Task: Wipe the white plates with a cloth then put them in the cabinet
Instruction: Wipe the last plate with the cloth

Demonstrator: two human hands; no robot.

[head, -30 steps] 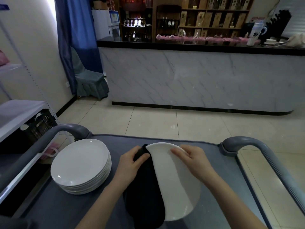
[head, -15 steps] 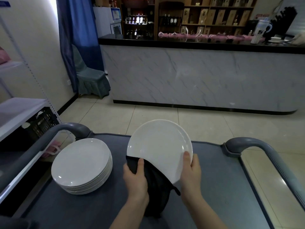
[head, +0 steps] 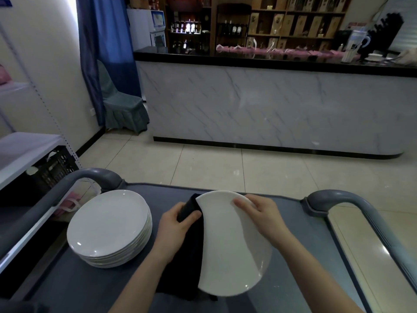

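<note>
A white plate is held tilted over the grey cart top. My right hand grips its far rim, fingers curled over the edge. My left hand holds a black cloth against the plate's left side; the cloth hangs down and covers that part of the plate. A stack of several white plates sits on the cart to the left of my hands.
The cart has grey curved handles at left and right. A white shelf unit with a black crate stands at left. A marble counter runs across the tiled floor ahead, with a covered chair beside it.
Half a second ago the plate stood raised, its face toward me, gripped at the lower rim. Now it is lowered and tilted, my right hand on its far rim and the cloth along its left side.
</note>
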